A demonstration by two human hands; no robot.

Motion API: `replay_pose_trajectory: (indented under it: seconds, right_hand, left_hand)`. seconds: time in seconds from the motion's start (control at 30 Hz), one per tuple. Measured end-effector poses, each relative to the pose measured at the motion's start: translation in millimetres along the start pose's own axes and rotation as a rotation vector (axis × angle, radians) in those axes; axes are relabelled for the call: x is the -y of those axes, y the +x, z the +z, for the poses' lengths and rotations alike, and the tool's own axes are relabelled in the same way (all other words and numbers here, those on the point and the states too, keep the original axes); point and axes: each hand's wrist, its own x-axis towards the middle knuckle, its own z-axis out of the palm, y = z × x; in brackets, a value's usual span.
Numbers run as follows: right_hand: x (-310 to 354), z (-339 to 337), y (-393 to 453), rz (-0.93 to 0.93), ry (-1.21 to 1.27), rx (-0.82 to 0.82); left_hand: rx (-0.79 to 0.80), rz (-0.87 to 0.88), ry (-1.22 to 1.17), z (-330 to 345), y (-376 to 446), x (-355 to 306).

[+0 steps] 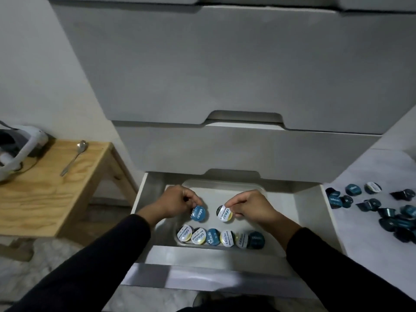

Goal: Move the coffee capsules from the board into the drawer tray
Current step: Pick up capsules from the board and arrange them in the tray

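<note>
While each hand pinches one, blue capsule [198, 213] and white capsule [225, 213] face lid-up.

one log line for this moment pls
left hand: pinches blue-lid capsule | right hand: pinches white-lid capsule | both over tray | more capsules on board

Wooden side table [54, 194] at left, light pine grain. A metal spoon [74, 157] lies on it near the back edge, bowl away from the camera. At the table's far left corner — a white-and-grey headset [16, 147] with a strap, partly cut off by the frame. Two closed grey drawer fronts [213, 70] with cut-out handles fill the upper middle. White wall [33, 70] behind the table. Pale marbled floor [20, 269] below.
</note>
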Motion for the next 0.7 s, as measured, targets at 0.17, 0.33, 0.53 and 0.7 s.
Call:
replay_pose_trajectory:
  seconds: [0.17, 0.33, 0.53, 0.7]
  right_hand:
    - [1, 14, 18, 0.094, 0.011, 0.022]
    - [-2, 24, 31, 0.166, -0.001, 0.013]
    - [-5, 33, 37, 0.17, -0.019, 0.055]
    - [-5, 38, 38, 0.168, 0.02, 0.112]
  left_hand:
    - [0.07, 0.036, 0.089, -3, 9, 3]
    - [0.152, 0.063, 0.173, -2, 16, 3]
    - [0.168, 0.072, 0.251, 1, 21, 11]
    - [0.171, 0.107, 0.292, -5, 18, 13]
